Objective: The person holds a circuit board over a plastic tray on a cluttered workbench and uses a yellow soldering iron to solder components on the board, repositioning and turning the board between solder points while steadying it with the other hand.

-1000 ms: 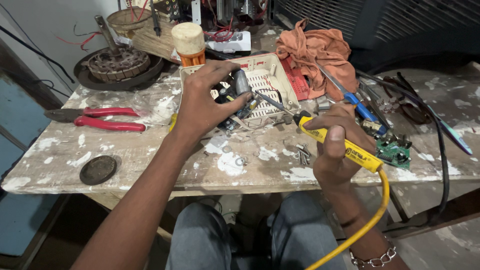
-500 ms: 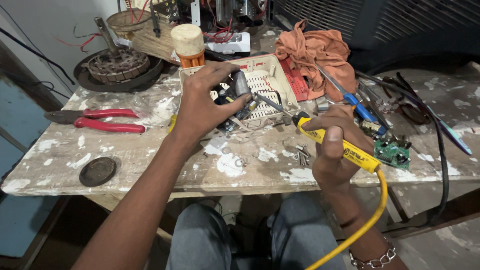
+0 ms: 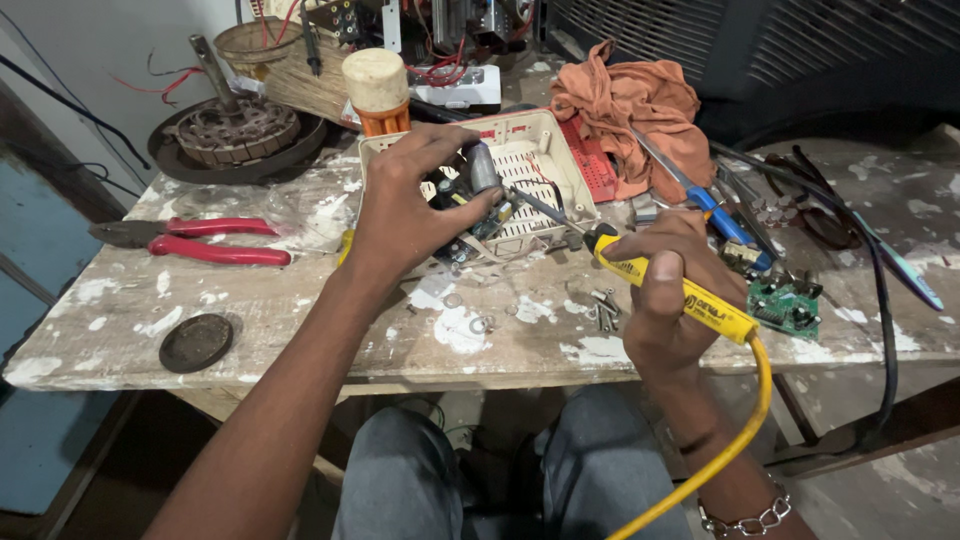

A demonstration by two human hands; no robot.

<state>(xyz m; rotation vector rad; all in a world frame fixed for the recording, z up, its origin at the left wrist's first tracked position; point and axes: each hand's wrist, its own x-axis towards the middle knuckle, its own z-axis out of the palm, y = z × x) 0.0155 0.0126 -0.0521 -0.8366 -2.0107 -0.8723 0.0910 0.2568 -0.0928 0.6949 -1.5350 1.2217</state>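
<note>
Red-handled pliers lie at the tabletop's left edge. Left hand clamps a small dark part over the cream plastic case, mid-table toward the back, steadying it. Right hand is wrapped round the yellow soldering iron, tip aimed at the part. Orange rag behind. Pose unchanged from half a second ago.

Pretty beat-up wooden bench, paint splotches all over it. Red-handled pliers lie toward the left edge with a dark round disc near the front left corner, and loose washers and screws sit scattered by the front edge. An orange rag is bunched at the back, a cream plastic casing sits mid-bench, and a small green circuit board lies toward the right edge.
</note>
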